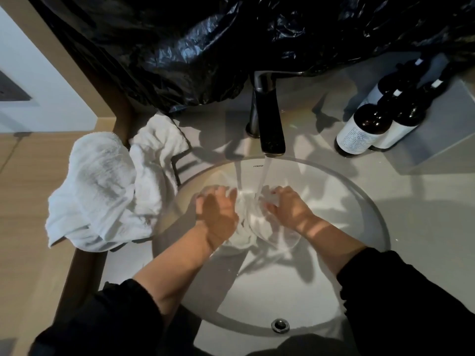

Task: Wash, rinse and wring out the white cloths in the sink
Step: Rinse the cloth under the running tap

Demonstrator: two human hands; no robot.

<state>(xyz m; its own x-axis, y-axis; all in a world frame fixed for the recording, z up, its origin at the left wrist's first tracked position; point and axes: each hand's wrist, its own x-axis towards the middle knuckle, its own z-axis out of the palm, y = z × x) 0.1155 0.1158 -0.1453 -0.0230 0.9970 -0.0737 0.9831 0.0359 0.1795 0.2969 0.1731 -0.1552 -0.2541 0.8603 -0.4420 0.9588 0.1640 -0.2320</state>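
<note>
White cloth is sitting bunched in the sink, centre frame; your left hand and right hand are each gripping it with curled fingers, holding it under the running tap, likely so water soaks through. Spare cloths are waiting centre left.

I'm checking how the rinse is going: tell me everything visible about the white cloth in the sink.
The white cloth is thin, wet-looking fabric, bunched and creased in the sink basin, right under the water stream from the faucet. The left hand and right hand grip it on either side, and its lower folds trail toward the person.
</note>
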